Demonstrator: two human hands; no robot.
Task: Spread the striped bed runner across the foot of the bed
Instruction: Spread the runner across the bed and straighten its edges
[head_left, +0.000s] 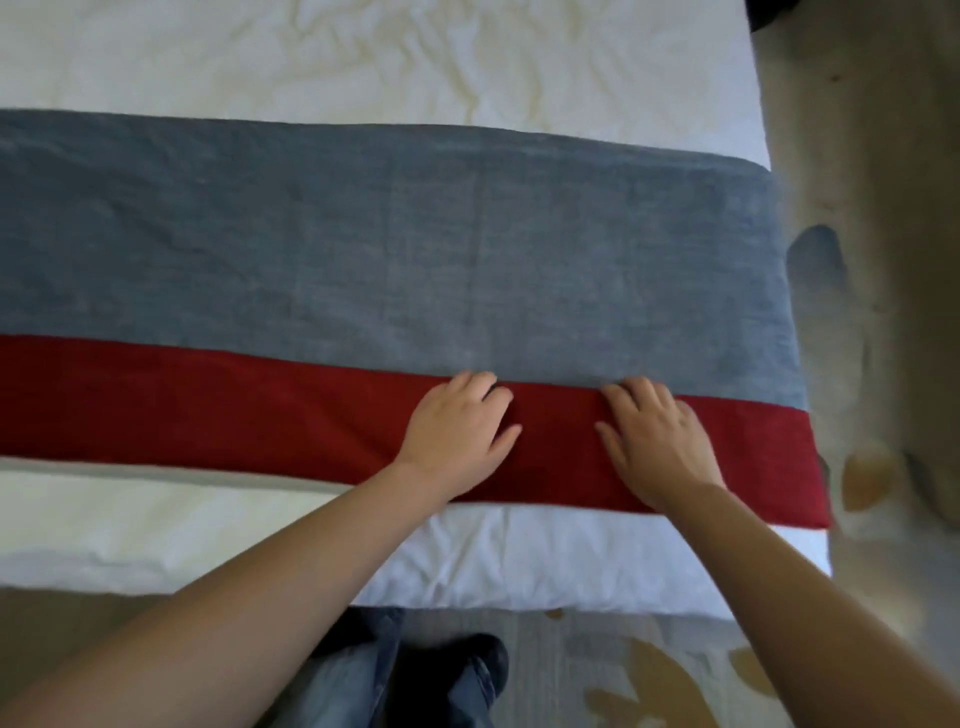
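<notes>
Bed runner lies flat across the white bed, long axis 9 to 3 o'clock, sloping slightly down toward 3. Blue-grey band is on the 12 side, red band on the 6 side, and a strip of white bedding shows beyond it toward 6. Your left hand and right hand rest palm-down on the red band around 5 o'clock of centre, near each other but apart. Fingers are mostly straight and close together, thumbs spread inward, tips at the red/blue seam, nothing gripped. Runner's 9 o'clock end is cut off by the frame edge. At 3 it folds over the bed's side; how far it hangs is hidden. Patterned floor there is blurred. Dark shoe and jeans at 6, partly behind your left forearm.
</notes>
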